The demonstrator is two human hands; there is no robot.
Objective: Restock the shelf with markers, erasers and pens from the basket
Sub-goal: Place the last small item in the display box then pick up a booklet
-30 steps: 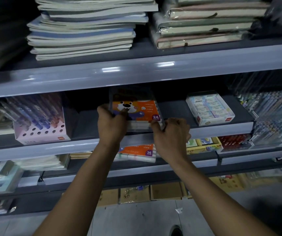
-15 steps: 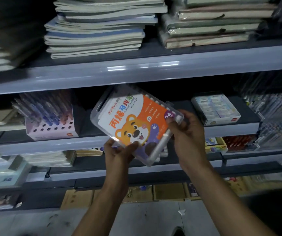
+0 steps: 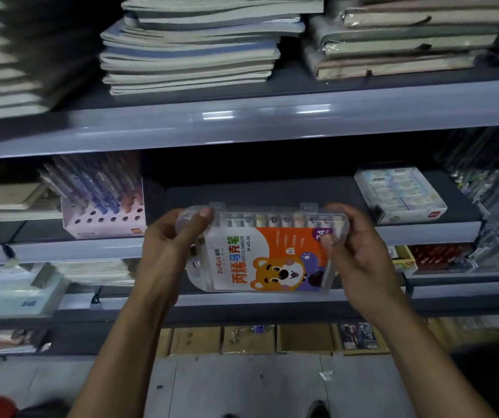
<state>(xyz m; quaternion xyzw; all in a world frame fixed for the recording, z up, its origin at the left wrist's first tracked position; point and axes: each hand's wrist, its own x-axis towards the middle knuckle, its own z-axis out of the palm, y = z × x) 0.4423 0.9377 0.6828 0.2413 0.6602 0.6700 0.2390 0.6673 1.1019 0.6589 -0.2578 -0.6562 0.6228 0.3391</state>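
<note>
— Shelving (image 3: 242,122) fills the view, tier on tier; what matters on it?

— The middle tier (image 3: 272,191), which has a dark bare stretch between a pen display box (image 3: 103,212) on the left side and an eraser box (image 3: 399,194) on the right. Notebook stacks (image 3: 190,52) sit on the tier above.

— And the task's thing?

— A clear marker case (image 3: 269,251), with an orange bear label, hangs in the air just in front of that stretch, level with the tier's front lip. Its long axis runs left to right, parallel to the shelf edge, caps toward the shelf, label facing the person.

— Who has it?

— Both hands, one at each short end. The left hand (image 3: 175,242) wraps the handle end, thumb curled over the top corner. The right hand (image 3: 353,245) pinches the opposite end, thumb on the label face and fingers curled behind.

— Which way does the gap lie from the fingers?

— Straight ahead and slightly up, beyond the case. Neither hand looks clearly nearer; the case sits roughly square to the opening.

— So the coming move?

— Likely a forward push to land the case between the two boxes. The gap looks wider than the case, so it should go in without turning. The judgement hinges on clearing the lip: the lower edge seems below it, so a small lift comes first.

— Is the basket visible?

— Only a red blur at the bottom left corner; it cannot be identified.
</note>
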